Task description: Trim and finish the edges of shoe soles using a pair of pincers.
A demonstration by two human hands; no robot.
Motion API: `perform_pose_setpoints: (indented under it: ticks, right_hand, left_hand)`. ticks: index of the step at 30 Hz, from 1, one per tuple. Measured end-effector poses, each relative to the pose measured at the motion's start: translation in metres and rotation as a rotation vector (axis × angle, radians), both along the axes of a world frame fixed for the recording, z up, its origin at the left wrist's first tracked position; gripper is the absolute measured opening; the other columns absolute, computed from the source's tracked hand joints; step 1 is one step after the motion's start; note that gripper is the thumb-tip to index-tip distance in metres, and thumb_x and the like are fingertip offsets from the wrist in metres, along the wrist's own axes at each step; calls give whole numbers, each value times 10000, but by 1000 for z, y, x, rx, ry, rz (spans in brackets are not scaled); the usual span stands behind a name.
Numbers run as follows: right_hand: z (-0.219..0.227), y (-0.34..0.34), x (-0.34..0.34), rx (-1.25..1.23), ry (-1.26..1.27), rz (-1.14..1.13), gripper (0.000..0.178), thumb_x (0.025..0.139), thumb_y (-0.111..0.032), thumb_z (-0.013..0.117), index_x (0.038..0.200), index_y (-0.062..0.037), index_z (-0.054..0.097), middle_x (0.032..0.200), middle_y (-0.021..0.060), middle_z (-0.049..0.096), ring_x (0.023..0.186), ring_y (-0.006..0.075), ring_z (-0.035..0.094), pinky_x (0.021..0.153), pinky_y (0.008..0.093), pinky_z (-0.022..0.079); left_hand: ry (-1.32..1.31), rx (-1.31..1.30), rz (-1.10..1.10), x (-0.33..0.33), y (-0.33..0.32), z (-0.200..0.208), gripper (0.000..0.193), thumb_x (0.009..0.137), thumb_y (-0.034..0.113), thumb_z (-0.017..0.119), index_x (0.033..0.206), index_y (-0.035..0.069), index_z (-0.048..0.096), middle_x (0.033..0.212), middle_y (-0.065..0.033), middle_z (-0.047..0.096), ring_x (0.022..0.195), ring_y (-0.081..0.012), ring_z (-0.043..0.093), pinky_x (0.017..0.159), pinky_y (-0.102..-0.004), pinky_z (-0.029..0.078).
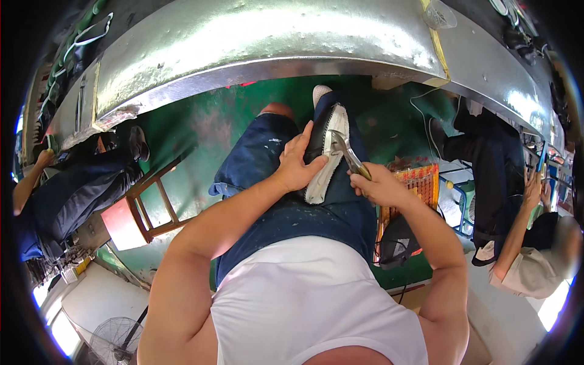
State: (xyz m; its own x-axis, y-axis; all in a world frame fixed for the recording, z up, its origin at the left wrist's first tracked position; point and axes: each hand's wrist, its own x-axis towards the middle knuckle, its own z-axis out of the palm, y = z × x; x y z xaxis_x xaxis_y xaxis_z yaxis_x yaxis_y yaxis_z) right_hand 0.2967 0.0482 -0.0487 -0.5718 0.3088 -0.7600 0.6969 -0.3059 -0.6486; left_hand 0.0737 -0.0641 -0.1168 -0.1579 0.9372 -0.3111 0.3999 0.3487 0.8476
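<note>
A black shoe with a white underside [320, 185] lies sole up across my lap, its toe pointing away from me. My left hand [295, 163] grips its left side, thumb reaching over the edge of the sole and fingers along the dark upper. In my right hand [378, 185] is a pair of pincers [351, 157], held by the handles. Their metal jaws touch or hover just over the middle of the white underside; whether they bite on anything I cannot tell. My fingers hide part of the handles.
A long metal-topped bench [261, 45] curves across the front, with a clear plastic cup [440, 16] on it. Left of me stands a wooden stool [125, 224]; an orange crate-like item [421, 182] and a black bag [398, 238] are at my right. Co-workers sit on both sides.
</note>
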Motion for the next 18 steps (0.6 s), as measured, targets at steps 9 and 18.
perform_pose_setpoints:
  ticks: [9,18]
  right_hand:
    - [-33,-9,6,-345,185,-301,246,1000,-250,599,1008,-5,603,818,52,612,696,117,598,506,245,462]
    - [-16,17,-16,395,161,-32,448,1044,-375,454,954,42,587,777,97,645,684,170,656,586,334,527]
  left_hand:
    - [331,132,-189,4,10,34,657,966,187,533,1567,224,269,1484,-302,351,1214,-506,516,1010,-472,475]
    - [386,-51,-250,9,20,48,530,1014,280,441,1532,305,335,1472,-337,332,1153,-507,570,960,-493,509]
